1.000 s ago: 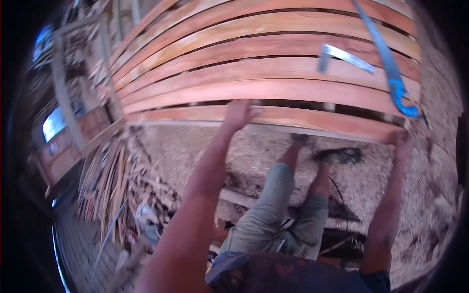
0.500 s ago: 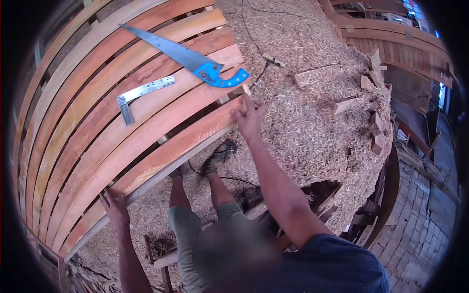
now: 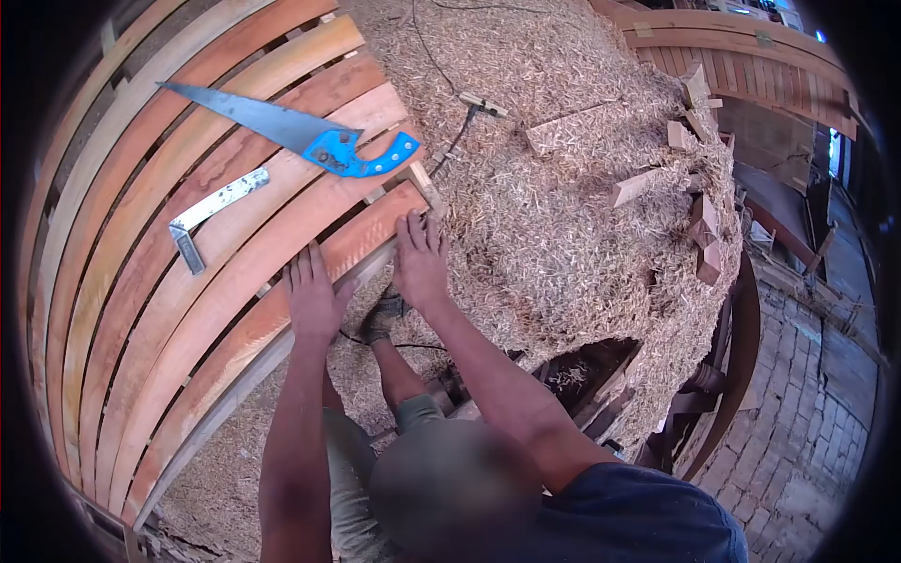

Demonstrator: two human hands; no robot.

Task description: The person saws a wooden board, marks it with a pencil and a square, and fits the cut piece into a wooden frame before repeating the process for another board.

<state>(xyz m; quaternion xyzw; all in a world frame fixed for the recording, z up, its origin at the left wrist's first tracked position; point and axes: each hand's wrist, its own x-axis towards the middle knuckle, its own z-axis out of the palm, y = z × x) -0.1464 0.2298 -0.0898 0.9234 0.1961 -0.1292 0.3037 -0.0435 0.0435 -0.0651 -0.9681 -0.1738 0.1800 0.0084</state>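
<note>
My left hand (image 3: 314,298) lies on the nearest slat (image 3: 361,228) of a slatted wooden frame, its fingers stretched over the wood and its thumb apart near the front edge. At the same slat's right end, my right hand (image 3: 422,267) rests with its fingers extended against the end and nothing visibly gripped. A small wood strip (image 3: 424,185) stands just beyond those fingertips. Farther back on the slats lies a handsaw (image 3: 291,131) with a blue handle. To its left, a metal try square (image 3: 218,208) rests across the boards.
Wood shavings (image 3: 554,225) cover the floor on the right, with a cord and a cord connector (image 3: 483,104) on them. Several offcuts (image 3: 638,186) lie farther right. A curved slatted wooden piece (image 3: 751,80) stands at the back right, and brick paving (image 3: 779,422) shows below.
My left hand has slid right along the near slat toward my right hand. My right hand has released the small wood strip and opened onto the slat's end. The view has shifted.
</note>
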